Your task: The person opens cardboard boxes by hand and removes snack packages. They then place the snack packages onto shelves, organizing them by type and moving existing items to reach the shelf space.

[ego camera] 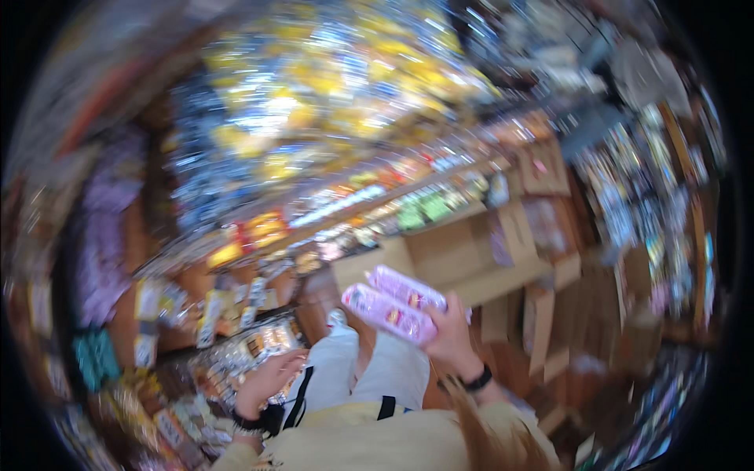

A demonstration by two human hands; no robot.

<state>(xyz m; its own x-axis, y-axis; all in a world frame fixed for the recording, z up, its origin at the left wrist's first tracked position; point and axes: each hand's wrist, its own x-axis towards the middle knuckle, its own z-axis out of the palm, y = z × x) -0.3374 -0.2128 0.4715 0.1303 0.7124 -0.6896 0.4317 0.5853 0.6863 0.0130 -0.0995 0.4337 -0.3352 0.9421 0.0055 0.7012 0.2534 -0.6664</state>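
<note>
Two long purple plastic packages [392,315] with printed fronts are gripped at one end by my right hand [452,332]. They lie side by side, pointing up and left, above my legs. What is inside them is too blurred to tell. My left hand [272,377] hangs beside my left thigh with its fingers loosely extended, and I see nothing in it. Under and beyond that hand lie many shiny wrapped packets [268,341]. Just past the purple packages stands an open cardboard box [453,250].
A long shelf display of yellow and blue packets [330,76] stretches across the far side. More cardboard boxes [545,318] stand on the wooden floor [506,335] at right, with stocked shelves [665,194] beyond. Purple goods [112,224] and teal packages [96,359] are at left.
</note>
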